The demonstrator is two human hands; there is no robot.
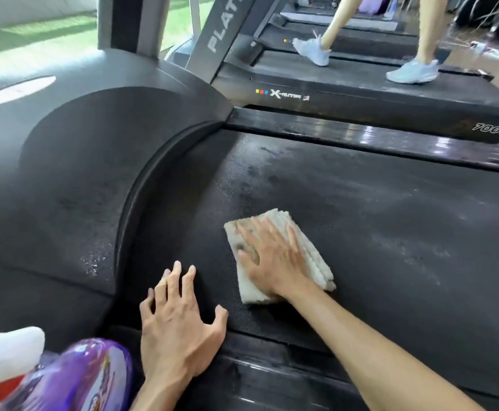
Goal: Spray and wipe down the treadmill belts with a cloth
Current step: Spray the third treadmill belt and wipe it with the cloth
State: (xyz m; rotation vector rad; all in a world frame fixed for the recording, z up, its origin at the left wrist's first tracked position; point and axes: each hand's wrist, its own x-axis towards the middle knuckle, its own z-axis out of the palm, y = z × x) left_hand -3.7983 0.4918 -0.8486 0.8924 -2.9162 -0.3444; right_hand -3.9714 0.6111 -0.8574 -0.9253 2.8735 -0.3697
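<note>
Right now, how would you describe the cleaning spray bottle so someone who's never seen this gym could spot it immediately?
Start at the big black treadmill belt where the right hand presses a folded off-white cloth. Move to the near left corner, beside the left hand resting on the belt's edge. The glossy purple plastic spray bottle lies there, the only brightly coloured thing among black surfaces.

A thick, nubby off-white terry cloth (pixel 284 253) lies on a matt black treadmill belt (pixel 375 232) with fine woven texture and damp patches. The side rail (pixel 390 137) is glossy black plastic. The purple spray bottle (pixel 85 378) is shiny plastic.
</note>
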